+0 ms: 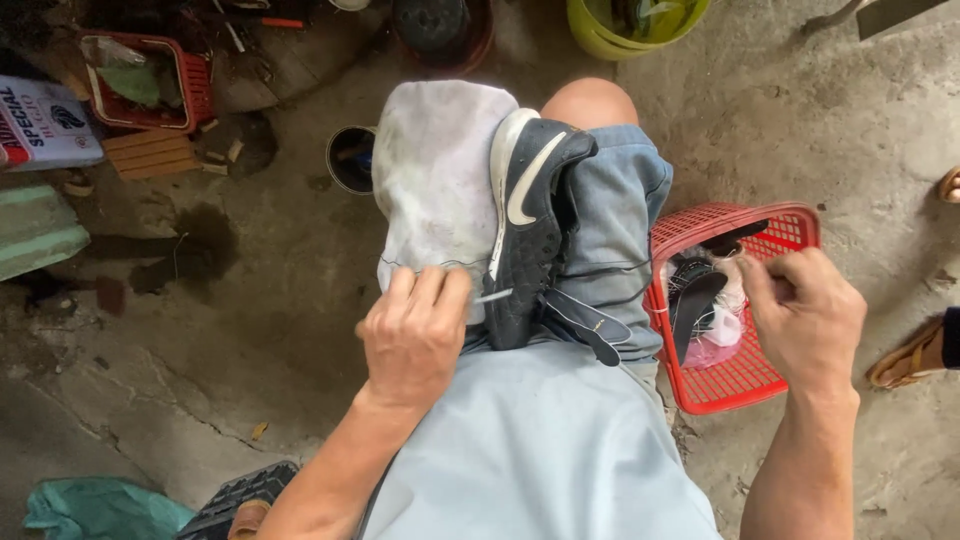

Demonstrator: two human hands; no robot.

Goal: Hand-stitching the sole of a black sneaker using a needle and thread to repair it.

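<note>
- Left hand (415,335): fingers pinched shut on a needle (493,296), tip at the sole edge of the shoe (528,225).
- Right hand (805,315): closed in a fist, raised out to the side over the red basket (740,375); likely pulling thread taut, but what it grips is hidden. A thin dark thread (600,268) runs across the shorts toward it.
- Shoe: dark, white swoosh-like stripe, lies on its side on the person's lap, sole edge facing the left hand, tongue and flap hanging open toward the person.
- White cloth (435,180) is spread over the left knee, under and beside the shoe.
- Progress, judged: sole stitching under way, needle set in near the heel end; stitches along the rest of the edge too small to tell, so how much is left is unclear.
- Red basket on the floor just right of the leg, holds insoles and pale bits.
- Farther out: a dark tin (350,158) by the knee, a red tray (150,85) with clutter top left, a green bucket (630,25) top centre.
- Another person's sandalled foot (910,355) at the right edge.
</note>
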